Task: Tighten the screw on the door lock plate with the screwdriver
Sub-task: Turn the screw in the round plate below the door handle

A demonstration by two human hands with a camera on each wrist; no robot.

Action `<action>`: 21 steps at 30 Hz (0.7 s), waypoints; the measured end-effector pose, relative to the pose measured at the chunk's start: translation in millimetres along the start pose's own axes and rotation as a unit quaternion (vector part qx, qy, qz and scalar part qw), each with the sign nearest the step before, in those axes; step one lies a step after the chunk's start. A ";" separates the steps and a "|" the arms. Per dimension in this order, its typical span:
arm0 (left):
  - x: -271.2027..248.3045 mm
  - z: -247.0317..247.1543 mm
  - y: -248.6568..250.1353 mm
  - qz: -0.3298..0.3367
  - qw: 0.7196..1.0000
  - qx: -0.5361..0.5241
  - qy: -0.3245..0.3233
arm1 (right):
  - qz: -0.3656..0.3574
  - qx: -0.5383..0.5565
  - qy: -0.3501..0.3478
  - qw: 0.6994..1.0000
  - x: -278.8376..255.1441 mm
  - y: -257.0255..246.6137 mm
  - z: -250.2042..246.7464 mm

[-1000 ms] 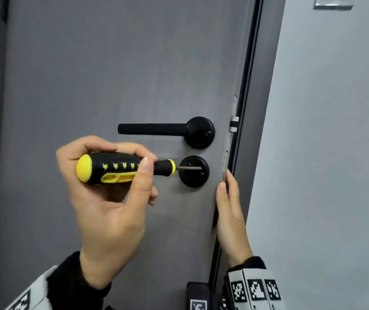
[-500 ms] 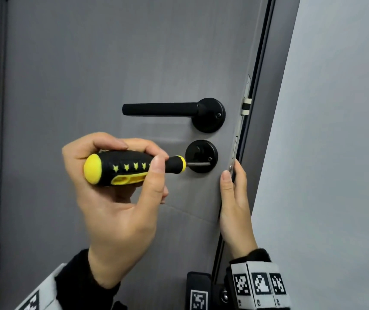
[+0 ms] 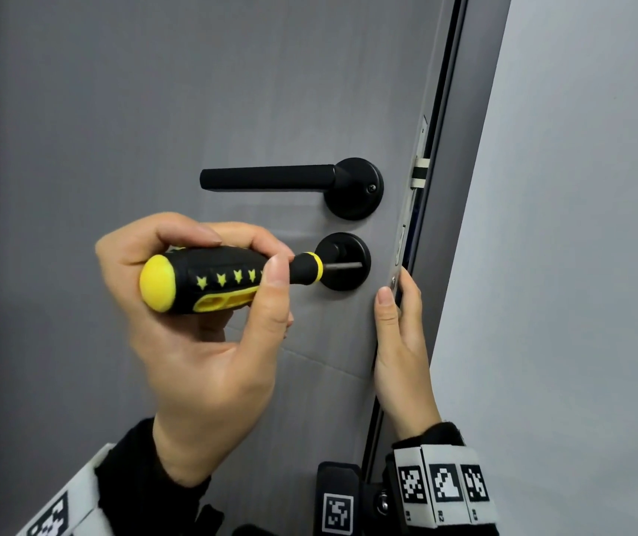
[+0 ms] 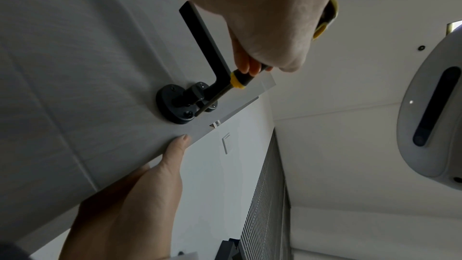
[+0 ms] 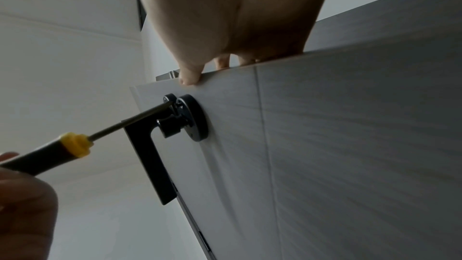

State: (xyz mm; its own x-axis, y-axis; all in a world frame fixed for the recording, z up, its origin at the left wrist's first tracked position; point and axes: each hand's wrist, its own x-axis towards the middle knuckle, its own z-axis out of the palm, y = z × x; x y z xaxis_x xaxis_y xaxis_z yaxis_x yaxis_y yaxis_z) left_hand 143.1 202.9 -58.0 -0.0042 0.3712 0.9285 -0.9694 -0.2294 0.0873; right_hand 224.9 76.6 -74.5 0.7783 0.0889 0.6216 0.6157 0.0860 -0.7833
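A black and yellow screwdriver [image 3: 209,280] lies level in front of the grey door [image 3: 155,110], gripped by my left hand [image 3: 244,253] with the thumb across its handle. Its metal shaft [image 3: 342,265] points right, and its tip is over the lower round black lock plate [image 3: 352,282]. In the left wrist view the screwdriver tip [image 4: 197,114] sits beside a screw [image 4: 188,114] on a round plate. My right hand [image 3: 396,299] grips the door edge just below that plate, thumb on the door face and fingers wrapped behind. A metal lock plate [image 3: 406,210] runs along the door edge.
A black lever handle [image 3: 267,179] on its round rose [image 3: 360,203] stands just above the screwdriver. A latch [image 3: 421,172] juts from the door edge. Right of the door are the dark frame [image 3: 460,148] and a pale wall [image 3: 580,265].
The head view has shifted, so the door fittings sit higher and further right. The screwdriver tip stays at the lower round plate and my right hand stays on the door edge.
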 end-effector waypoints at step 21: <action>-0.8 -2.0 -3.8 0.022 1.000 0.002 0.007 | 0.008 -0.008 0.011 1.000 0.7 -1.0 -0.2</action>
State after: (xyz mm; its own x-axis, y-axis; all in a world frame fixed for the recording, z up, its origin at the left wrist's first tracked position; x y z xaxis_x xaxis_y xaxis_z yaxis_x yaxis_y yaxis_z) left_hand 146.4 205.2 -59.8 -0.0502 0.3741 0.9260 -0.9674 -0.2488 0.0481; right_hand 224.9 76.4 -73.3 0.7907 0.0685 0.6083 0.6046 0.0686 -0.7936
